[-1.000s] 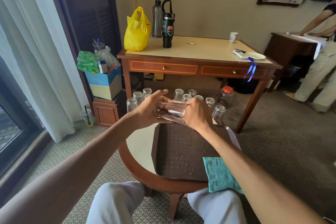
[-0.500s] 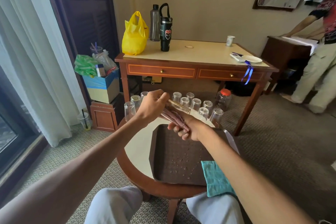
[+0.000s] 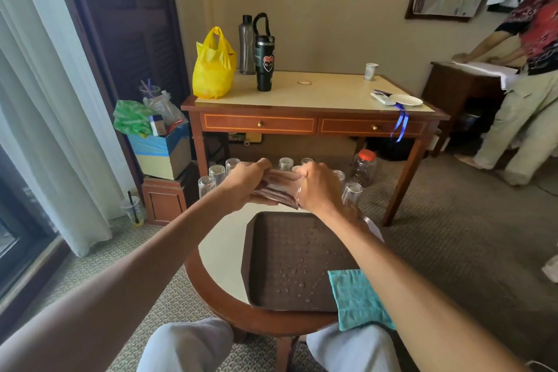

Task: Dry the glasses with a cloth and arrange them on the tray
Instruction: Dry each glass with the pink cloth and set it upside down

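Note:
A clear drinking glass (image 3: 279,189) lies on its side in the air above the far edge of the brown tray (image 3: 271,287). My left hand (image 3: 244,184) grips its base end and my right hand (image 3: 317,187) grips its rim end. Water drops dot the tray, which holds no glasses. Several more glasses (image 3: 206,186) stand upside down in an arc on the round table (image 3: 220,254) behind my hands. A teal cloth (image 3: 353,296) lies at the tray's near right corner, partly under my right forearm, and neither hand touches it.
Beyond the round table stands a wooden desk (image 3: 317,124) with a yellow bag (image 3: 213,66), two bottles and a plate. A red-lidded jar (image 3: 363,166) sits on the floor. A person (image 3: 525,84) leans over a side table at the right. Boxes stand left.
The glass was tilted with my right hand under it half a second ago; now both hands hold it level by its ends again. The view has dipped slightly.

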A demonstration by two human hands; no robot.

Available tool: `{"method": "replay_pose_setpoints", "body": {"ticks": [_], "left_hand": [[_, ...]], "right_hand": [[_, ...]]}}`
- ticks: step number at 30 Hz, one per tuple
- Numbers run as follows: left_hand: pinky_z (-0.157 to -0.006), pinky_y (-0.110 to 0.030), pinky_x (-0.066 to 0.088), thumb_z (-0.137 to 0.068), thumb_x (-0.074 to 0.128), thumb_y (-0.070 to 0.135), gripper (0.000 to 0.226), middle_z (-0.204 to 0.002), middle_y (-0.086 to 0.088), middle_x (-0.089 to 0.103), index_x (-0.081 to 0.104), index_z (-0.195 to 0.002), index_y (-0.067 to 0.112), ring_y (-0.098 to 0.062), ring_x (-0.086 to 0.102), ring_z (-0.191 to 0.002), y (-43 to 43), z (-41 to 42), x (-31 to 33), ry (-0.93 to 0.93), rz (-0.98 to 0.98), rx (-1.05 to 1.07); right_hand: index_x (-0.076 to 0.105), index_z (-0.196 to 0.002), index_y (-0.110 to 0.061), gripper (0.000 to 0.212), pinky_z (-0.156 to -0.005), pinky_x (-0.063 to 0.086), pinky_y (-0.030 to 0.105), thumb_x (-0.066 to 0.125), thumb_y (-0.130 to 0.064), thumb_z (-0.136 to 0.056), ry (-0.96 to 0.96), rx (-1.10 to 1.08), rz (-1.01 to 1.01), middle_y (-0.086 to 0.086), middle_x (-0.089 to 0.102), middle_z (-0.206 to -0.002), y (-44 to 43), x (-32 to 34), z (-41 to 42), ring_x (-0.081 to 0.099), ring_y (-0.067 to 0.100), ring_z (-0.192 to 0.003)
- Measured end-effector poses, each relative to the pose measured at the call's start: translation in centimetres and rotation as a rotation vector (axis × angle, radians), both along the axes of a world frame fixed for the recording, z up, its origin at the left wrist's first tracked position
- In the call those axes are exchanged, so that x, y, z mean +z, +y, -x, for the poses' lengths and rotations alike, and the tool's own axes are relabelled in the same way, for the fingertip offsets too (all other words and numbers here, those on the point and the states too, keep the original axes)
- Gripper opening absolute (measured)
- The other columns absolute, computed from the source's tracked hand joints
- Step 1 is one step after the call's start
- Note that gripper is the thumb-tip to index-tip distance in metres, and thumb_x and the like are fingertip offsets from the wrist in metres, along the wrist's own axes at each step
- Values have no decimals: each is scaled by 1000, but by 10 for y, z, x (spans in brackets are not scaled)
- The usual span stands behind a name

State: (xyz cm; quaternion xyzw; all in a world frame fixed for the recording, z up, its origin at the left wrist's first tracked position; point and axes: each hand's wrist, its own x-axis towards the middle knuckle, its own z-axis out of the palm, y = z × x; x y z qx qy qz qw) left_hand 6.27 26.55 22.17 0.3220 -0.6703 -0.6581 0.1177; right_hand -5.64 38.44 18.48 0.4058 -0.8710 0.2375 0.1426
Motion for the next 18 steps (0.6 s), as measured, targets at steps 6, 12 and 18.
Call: {"method": "replay_pose_setpoints", "body": {"ticks": [6,12,18], "left_hand": [[-72,-41,61,-102,53,37,34,-79,-4,70,68,-85,12,-25,71,-78,1,1,-19,165,706,41],[-68,-37,53,-97,60,46,39,-81,-5,70,65,-90,8,-23,67,-76,-1,7,-22,315,452,-9],[-73,-39,63,-105,53,35,29,-88,-13,73,64,-103,8,-25,74,-82,8,11,-10,77,-382,-64]], "right_hand": [[70,-104,-14,49,-42,47,22,50,-58,-98,-1230,242,66,6,74,-73,-10,-22,2,65,16,-52],[68,-88,-8,34,-37,37,18,61,-40,-98,-952,256,92,2,65,-59,9,9,1,58,14,-44],[61,-52,-14,19,-46,31,21,51,-11,-67,392,178,217,0,47,-41,17,24,-2,44,26,-37]]}}
